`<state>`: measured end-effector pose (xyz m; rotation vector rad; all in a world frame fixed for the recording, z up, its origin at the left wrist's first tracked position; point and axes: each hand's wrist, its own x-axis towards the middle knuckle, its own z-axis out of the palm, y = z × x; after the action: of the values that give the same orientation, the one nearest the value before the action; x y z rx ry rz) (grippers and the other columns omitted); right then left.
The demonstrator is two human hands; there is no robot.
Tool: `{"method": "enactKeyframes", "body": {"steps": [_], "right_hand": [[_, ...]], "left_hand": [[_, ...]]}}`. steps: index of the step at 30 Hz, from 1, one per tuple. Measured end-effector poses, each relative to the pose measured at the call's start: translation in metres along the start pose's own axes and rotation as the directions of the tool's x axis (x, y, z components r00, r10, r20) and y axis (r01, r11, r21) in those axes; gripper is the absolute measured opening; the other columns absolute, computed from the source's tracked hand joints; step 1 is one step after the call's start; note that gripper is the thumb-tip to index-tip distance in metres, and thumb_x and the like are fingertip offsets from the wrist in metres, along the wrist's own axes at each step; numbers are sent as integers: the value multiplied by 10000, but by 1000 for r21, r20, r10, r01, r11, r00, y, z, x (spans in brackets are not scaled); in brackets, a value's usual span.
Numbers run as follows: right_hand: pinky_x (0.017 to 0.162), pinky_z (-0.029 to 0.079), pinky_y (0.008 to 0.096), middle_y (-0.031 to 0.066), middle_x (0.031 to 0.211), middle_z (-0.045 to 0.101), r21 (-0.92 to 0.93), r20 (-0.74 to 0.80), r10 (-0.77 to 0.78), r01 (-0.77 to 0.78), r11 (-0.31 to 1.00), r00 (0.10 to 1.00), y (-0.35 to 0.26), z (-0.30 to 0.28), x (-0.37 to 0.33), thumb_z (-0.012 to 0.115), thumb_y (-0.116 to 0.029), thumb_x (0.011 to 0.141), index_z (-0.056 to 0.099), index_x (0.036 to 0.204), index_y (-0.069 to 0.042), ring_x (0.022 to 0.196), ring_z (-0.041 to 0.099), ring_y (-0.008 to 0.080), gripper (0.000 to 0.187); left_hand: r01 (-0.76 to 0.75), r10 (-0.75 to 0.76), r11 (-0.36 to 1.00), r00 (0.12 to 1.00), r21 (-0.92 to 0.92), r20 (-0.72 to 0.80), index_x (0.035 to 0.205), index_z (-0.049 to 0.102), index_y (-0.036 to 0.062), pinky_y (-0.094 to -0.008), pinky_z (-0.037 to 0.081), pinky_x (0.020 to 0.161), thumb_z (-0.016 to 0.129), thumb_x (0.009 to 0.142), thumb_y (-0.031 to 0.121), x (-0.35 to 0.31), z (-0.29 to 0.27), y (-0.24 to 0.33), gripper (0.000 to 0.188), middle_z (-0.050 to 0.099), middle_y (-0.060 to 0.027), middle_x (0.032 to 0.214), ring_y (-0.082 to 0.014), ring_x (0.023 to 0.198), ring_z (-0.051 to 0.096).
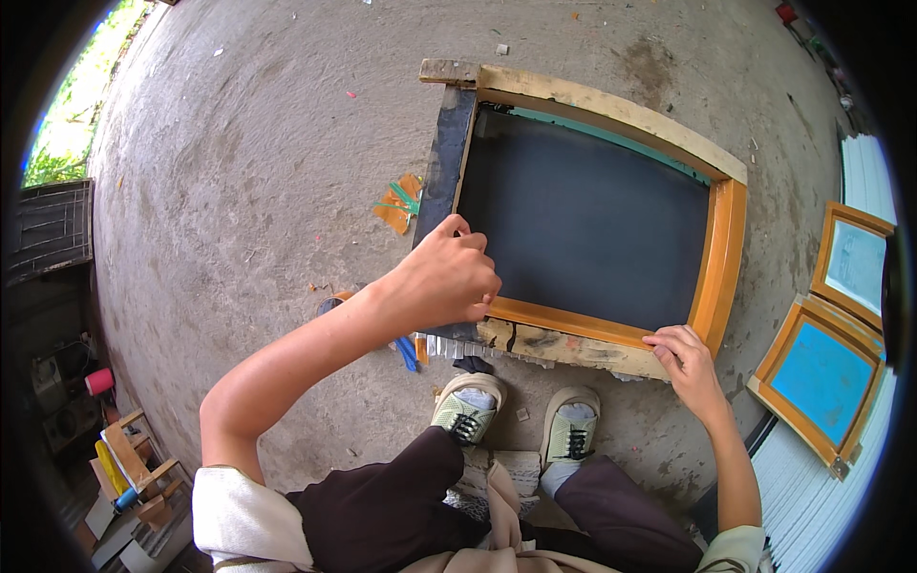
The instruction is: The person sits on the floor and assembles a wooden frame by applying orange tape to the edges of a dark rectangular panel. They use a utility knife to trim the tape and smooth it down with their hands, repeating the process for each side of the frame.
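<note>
A wooden screen frame (611, 107) holds a dark, taut mesh panel (587, 215). Glossy orange tape (724, 263) covers its right side, and another orange strip runs along the inner near edge. My left hand (447, 267) is closed with curled fingers over the frame's near left corner; whatever it grips is hidden beneath it. At the near right corner, my right hand (683, 358) pinches the end of the near orange strip against the wood, thumb and fingers together. The frame's left side (445, 153) is dark and stained.
Crumpled orange and green tape (399, 203) lies left of the frame on the concrete floor (239, 172). A tape roll (332, 304) is partly behind my left forearm. Smaller wooden frames (817, 372) lean at the right, and wood pieces (134, 458) are heaped at the lower left.
</note>
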<state>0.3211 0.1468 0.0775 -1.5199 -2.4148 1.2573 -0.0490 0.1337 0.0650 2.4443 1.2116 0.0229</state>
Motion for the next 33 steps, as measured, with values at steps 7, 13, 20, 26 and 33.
{"method": "enactKeyframes", "body": {"steps": [7, 13, 20, 26, 33], "right_hand": [[819, 468, 344, 103, 995, 632, -1, 9, 8, -8, 1000, 1000, 0, -1, -1, 592, -140, 901, 682, 1009, -10, 949, 579, 253, 192], [817, 468, 340, 115, 996, 629, 15, 23, 2, -3, 1000, 1000, 0, -3, 0, 552, -176, 929, 679, 1015, -5, 942, 581, 257, 230], [797, 471, 339, 114, 977, 629, 11, 33, 8, -8, 1000, 999, 0, -4, 0, 526, -189, 947, 680, 1009, 4, 923, 586, 251, 255], [728, 479, 326, 100, 946, 629, 29, -7, 21, -21, 999, 1000, 8, -6, -3, 548, -173, 940, 692, 989, 3, 861, 584, 238, 233], [725, 480, 328, 99, 930, 627, -29, -24, 14, -14, 999, 1000, 0, -3, -3, 551, -178, 940, 691, 984, 8, 851, 582, 236, 237]], "left_hand": [[-51, 33, 968, 997, 247, 77, 688, 682, 123, -306, 426, 873, 711, 747, 206, 7, -5, 3, 105, 637, 45, 694, -134, 840, 578], [-112, 87, 977, 986, 183, 142, 743, 685, 146, -307, 397, 917, 690, 783, 220, 0, -7, -4, 84, 637, 54, 721, -119, 870, 572], [-72, 50, 990, 983, 119, 176, 806, 698, 157, -351, 356, 980, 663, 811, 197, -20, -14, -6, 54, 633, 61, 719, -111, 915, 568], [227, -235, 959, 971, -170, -32, 852, 677, 122, -378, 341, 1011, 628, 809, 117, -51, -15, -9, 66, 613, 16, 980, -174, 985, 521], [167, -175, 984, 973, -59, -151, 985, 688, 141, -492, 225, 1078, 619, 842, 259, -58, 5, -1, 198, 541, -13, 1130, -215, 1175, 416]]}}
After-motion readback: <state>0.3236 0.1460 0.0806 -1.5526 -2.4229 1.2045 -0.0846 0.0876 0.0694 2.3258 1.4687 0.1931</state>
